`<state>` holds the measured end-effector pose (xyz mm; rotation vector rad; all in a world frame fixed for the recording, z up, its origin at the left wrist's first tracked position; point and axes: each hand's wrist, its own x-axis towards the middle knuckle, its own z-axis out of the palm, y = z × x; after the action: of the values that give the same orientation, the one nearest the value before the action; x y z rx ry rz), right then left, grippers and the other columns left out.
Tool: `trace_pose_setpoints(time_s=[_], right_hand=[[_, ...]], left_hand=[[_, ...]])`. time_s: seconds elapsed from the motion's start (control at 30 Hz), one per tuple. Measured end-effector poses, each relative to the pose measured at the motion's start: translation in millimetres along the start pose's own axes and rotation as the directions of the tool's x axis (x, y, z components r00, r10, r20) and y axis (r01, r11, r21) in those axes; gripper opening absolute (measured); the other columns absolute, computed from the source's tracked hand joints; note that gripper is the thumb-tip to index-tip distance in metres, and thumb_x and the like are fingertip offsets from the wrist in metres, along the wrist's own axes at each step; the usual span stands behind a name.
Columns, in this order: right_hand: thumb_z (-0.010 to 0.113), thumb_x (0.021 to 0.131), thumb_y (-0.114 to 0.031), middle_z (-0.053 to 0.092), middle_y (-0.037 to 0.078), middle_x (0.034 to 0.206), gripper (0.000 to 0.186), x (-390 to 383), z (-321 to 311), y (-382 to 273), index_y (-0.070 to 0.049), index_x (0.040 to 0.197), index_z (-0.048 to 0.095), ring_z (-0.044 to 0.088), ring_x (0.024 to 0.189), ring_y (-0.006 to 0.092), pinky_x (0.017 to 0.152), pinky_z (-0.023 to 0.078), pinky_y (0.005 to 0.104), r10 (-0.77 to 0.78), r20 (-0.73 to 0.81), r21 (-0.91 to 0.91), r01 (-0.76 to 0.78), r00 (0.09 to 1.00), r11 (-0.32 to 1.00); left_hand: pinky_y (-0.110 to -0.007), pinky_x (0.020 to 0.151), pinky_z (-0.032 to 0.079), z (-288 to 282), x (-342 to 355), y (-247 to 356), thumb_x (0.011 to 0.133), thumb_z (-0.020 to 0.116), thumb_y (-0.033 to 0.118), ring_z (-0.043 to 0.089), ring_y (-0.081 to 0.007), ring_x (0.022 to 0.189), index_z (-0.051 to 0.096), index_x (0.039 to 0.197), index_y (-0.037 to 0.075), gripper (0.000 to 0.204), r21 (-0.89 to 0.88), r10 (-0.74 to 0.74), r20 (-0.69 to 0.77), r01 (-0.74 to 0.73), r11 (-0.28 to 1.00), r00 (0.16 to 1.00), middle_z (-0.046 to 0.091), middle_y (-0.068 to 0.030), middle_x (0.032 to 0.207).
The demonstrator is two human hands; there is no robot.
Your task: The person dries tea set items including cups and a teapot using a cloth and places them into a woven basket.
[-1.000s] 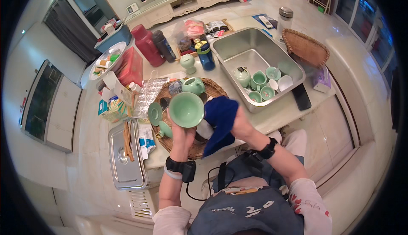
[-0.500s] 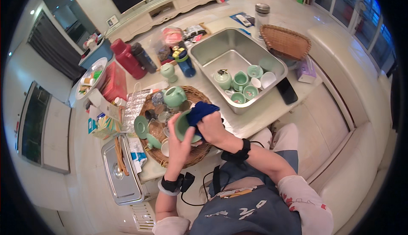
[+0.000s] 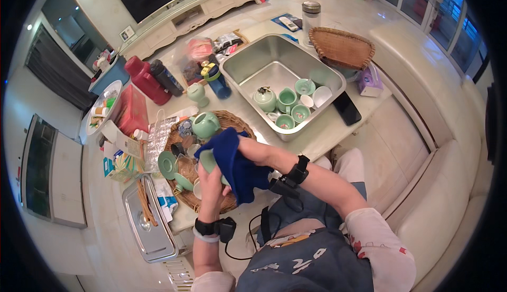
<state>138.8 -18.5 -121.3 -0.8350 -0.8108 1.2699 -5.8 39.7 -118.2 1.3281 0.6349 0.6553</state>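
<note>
My left hand [image 3: 211, 184] is wrapped round a pale green bowl-like vessel [image 3: 207, 160], tilted over the wicker tray. My right hand [image 3: 254, 151] grips a dark blue cloth [image 3: 237, 168], which drapes over the vessel and hides most of it, along with some of my fingers. Beneath my hands, the round wicker tray [image 3: 244, 125] bears a green teapot [image 3: 205, 125], a green saucer [image 3: 167, 163], another green piece [image 3: 182, 182] and several small cups.
A deep steel basin [image 3: 248, 83] with green and white teaware stands right of the tray. Beside it lie a black phone [image 3: 347, 108] and a woven basket [image 3: 342, 48]. A lidded steel pan [image 3: 153, 234] sits left. Red and blue bottles [image 3: 216, 83] stand behind.
The blue cloth has spread out from a bunch and now hangs over the green vessel. My right hand has moved slightly left and down, and the view has shifted a little.
</note>
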Motion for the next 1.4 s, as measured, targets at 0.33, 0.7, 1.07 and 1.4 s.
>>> trace_pose_setpoints(time_s=[0.33,0.7,1.07,1.4], right_hand=[[0.041,0.100,-0.020,0.057,0.006,0.109,0.030,-22,21,49,-0.002,0.124,0.046,0.054,0.099,0.0118,0.086,0.046,0.0264,-0.280,-0.141,0.127,0.298,0.950,0.946],[0.057,0.081,-0.015,0.061,0.025,0.083,0.019,42,-19,-14,0.004,0.079,0.057,0.057,0.077,0.0430,0.064,0.046,0.0472,-0.443,-0.011,-0.977,0.085,0.897,0.196],[0.056,0.081,-0.012,0.061,0.022,0.096,0.020,-1,0,-96,0.006,0.088,0.061,0.056,0.099,0.0367,0.087,0.044,0.0425,0.178,0.300,-0.954,0.293,0.937,0.066],[0.058,0.088,-0.027,0.060,0.019,0.074,0.028,-46,26,-94,-0.001,0.096,0.050,0.058,0.067,0.0414,0.059,0.046,0.0470,-0.052,0.302,-0.949,0.305,0.952,0.080]], left_hand=[[-0.027,0.059,0.048,-10,23,-33,0.092,0.055,0.013,0.059,-0.0145,0.069,0.053,0.106,0.000,0.019,0.168,0.373,-0.229,-0.341,0.925,0.899,0.060,-0.0075,0.087],[-0.021,0.027,0.025,-22,0,-11,0.090,0.049,0.010,0.041,-0.0131,0.033,0.043,0.107,0.003,0.020,-0.153,0.050,-0.353,-0.111,0.982,0.934,0.056,-0.0108,0.071],[-0.022,0.027,0.031,-24,-22,-9,0.089,0.050,0.008,0.046,-0.0141,0.034,0.036,0.121,0.005,0.034,-0.135,0.039,-0.276,-0.079,0.988,0.960,0.058,-0.0135,0.076],[-0.022,0.028,0.033,12,-37,17,0.092,0.048,0.007,0.048,-0.0124,0.037,0.037,0.115,0.007,0.026,0.072,0.122,-0.215,-0.109,0.991,0.969,0.057,-0.0135,0.082]])
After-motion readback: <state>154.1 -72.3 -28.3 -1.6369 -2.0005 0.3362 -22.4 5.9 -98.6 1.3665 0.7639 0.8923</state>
